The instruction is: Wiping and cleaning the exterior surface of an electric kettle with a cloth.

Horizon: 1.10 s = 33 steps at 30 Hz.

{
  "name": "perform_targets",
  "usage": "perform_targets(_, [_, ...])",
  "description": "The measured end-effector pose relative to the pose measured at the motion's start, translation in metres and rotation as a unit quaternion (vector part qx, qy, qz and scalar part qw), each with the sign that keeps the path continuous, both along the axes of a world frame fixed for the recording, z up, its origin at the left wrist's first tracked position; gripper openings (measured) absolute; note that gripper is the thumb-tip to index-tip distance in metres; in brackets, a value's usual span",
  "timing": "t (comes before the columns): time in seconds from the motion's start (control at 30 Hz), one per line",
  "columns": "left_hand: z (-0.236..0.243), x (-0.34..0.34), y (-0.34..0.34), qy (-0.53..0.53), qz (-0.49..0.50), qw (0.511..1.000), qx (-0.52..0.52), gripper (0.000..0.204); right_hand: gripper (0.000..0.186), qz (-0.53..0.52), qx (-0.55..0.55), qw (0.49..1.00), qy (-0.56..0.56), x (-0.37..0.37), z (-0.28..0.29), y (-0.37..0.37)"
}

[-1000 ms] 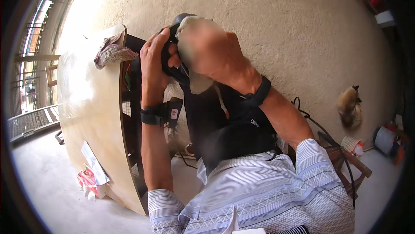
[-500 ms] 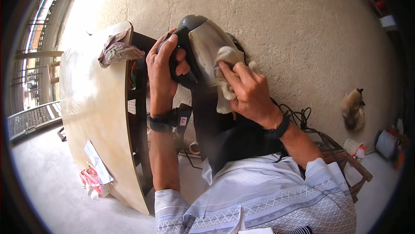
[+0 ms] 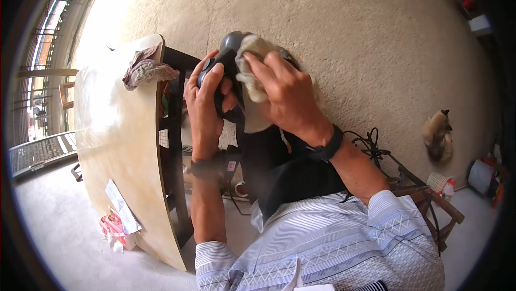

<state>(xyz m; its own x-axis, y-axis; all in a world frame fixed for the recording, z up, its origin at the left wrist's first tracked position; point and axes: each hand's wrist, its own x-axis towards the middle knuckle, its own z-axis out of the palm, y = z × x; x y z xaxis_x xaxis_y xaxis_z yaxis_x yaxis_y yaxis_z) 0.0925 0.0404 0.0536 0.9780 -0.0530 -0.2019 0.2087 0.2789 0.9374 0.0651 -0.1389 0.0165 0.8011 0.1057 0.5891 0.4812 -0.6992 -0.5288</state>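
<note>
A metal electric kettle (image 3: 252, 112) with a black handle and a dark grey lid is held above my lap. My left hand (image 3: 206, 100) is closed round its handle, the thumb lying along the top. With my right hand (image 3: 287, 92) I press a bunched cream cloth (image 3: 256, 49) against the upper side of the kettle's body. The cloth and my fingers cover much of the metal wall. Close to my left hand, a purplish-grey crumpled cloth (image 3: 148, 69) hangs over the table corner.
The pale table (image 3: 118, 140) on my left bears a red tissue packet (image 3: 113, 226) and a folded white paper (image 3: 122, 207). A cat (image 3: 438, 136) sits on the concrete floor at right. Black cables (image 3: 371, 143) and a wooden chair (image 3: 438, 215) are beside my right arm.
My right hand has moved the cream cloth from the kettle's lower side up toward its lid end. The kettle has turned slightly, my left hand still on its handle.
</note>
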Motion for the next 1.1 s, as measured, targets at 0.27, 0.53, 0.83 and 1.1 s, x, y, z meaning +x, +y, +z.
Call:
perform_targets(0.27, [-0.014, -0.021, 0.002, -0.025, 0.021, 0.999, -0.010, 0.046, 0.056, -0.013, -0.006, 0.996, 0.089, -0.064, -0.041, -0.041])
perform_targets(0.53, [0.000, -0.052, -0.022, -0.074, -0.011, 0.992, 0.106, 0.063, 0.032, -0.020, 0.175, 0.956, 0.233, -0.072, -0.076, -0.086])
perform_targets(0.83, [-0.023, -0.062, -0.025, -0.267, -0.080, 0.920, 0.275, 0.070, 0.031, -0.004, 0.336, 0.922, 0.194, -0.034, -0.023, -0.053])
perform_targets(1.1, [-0.033, -0.077, -0.035, -0.233, -0.118, 0.923, 0.283, 0.085, 0.025, 0.048, 0.158, 0.983, 0.082, -0.033, 0.037, -0.049])
